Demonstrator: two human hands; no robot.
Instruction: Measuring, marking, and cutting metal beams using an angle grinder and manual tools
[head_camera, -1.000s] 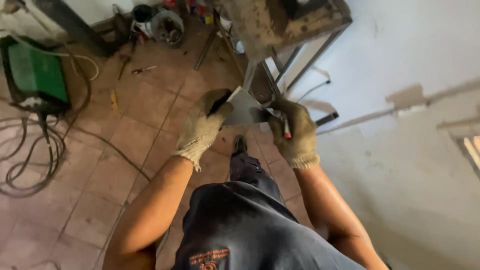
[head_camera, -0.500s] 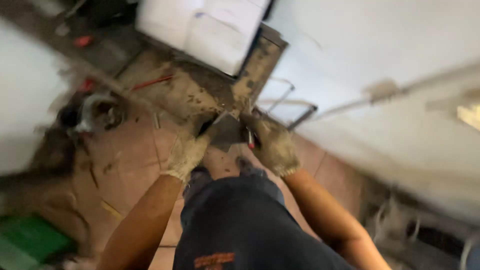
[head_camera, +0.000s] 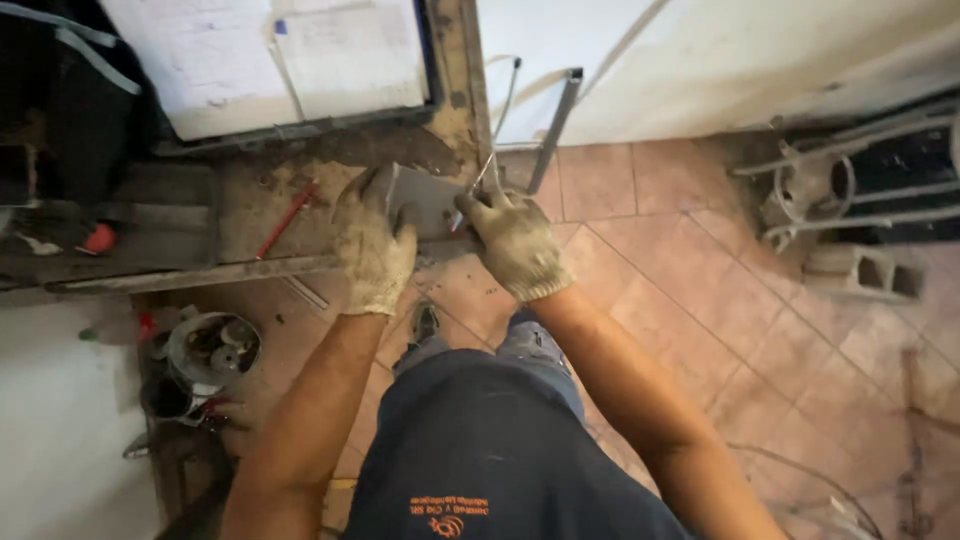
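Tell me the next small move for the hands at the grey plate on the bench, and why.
Probably settle the grey metal plate flat on the workbench before marking. The left hand grips its near-left edge and the right hand holds a thin rod-like tool at its right edge, while the plate sits by the bench's corner.

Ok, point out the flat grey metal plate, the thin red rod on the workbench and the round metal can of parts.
flat grey metal plate (head_camera: 432, 200), head view, its bare face.
thin red rod (head_camera: 287, 220), head view, mid-shaft.
round metal can (head_camera: 180, 345), head view, left rim.
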